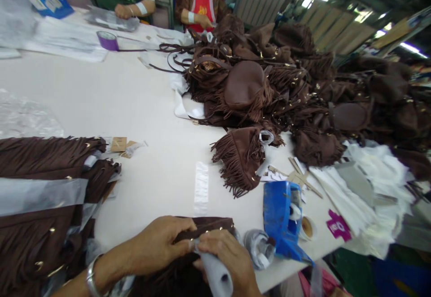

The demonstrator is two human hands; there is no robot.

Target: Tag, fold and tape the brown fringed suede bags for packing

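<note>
A dark brown fringed bag (210,223) with gold-coloured metal fittings lies at the table's near edge, in front of me. My left hand (158,245), a silver bangle at its wrist, pinches the bag's upper edge between thumb and fingers. In my right hand (232,259) is a rolled pale grey sheet (217,272), its near end pointing towards me and its far end at the bag's edge. Whether that sheet is paper or foam I cannot tell. Both hands nearly meet over the bag, and its lower part is partly hidden beneath them.
Brown fringed bags (245,86) are heaped at the right, others (37,162) stacked at the left. A blue tape dispenser (278,216) and a clear tape roll (259,247) stand by my right hand. Purple tape (107,41) lies farther off. Two people work across the table (134,90).
</note>
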